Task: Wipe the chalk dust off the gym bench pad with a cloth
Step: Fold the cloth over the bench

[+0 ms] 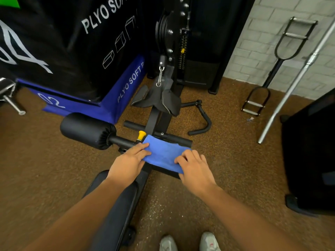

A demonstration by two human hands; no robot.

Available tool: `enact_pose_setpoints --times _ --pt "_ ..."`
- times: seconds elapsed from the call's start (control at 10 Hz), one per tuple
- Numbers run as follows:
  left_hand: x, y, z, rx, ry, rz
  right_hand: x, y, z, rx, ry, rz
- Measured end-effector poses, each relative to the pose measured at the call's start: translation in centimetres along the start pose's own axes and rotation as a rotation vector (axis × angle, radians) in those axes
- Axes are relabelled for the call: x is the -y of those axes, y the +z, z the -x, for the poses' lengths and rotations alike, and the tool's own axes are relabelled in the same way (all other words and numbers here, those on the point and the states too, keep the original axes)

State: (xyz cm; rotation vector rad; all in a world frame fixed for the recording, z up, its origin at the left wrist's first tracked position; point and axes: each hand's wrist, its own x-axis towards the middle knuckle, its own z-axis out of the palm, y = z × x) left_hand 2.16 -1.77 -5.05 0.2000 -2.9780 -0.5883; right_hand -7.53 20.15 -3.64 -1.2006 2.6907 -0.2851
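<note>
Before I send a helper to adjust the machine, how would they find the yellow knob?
Start at the big black foam roller on the brown floor. Follow its bar right to the blue cloth under both hands. The yellow knob stands at the cloth's far left corner, the only yellow part down there.

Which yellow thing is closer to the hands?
The yellow knob on the bench frame, just beyond the blue cloth and the left hand. The other yellow piece sits high up on the cable machine.
</note>
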Motion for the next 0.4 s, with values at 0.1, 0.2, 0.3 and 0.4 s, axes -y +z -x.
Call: enact_pose_setpoints --times 0.1,0.2,0.3,0.4 --pt "0.0 0.1 0.5 0.003 -0.031 0.005 0.0 0.1 0.3 -0.013 -0.025 -0.029" --pt "-0.5 0.2 1.4 0.017 -0.068 0.008 0.3 -0.3 0.7 -0.011 -0.009 -0.037" --pt "-1.4 0.0 0.6 0.050 -0.093 -0.065 0.2 -1.0 0.4 0.055 -0.061 0.002" --pt "-2.7 -0.5 0.3 0.128 -0.177 -0.124 -0.4 -2.3 0.5 0.156 -0.051 -0.091"
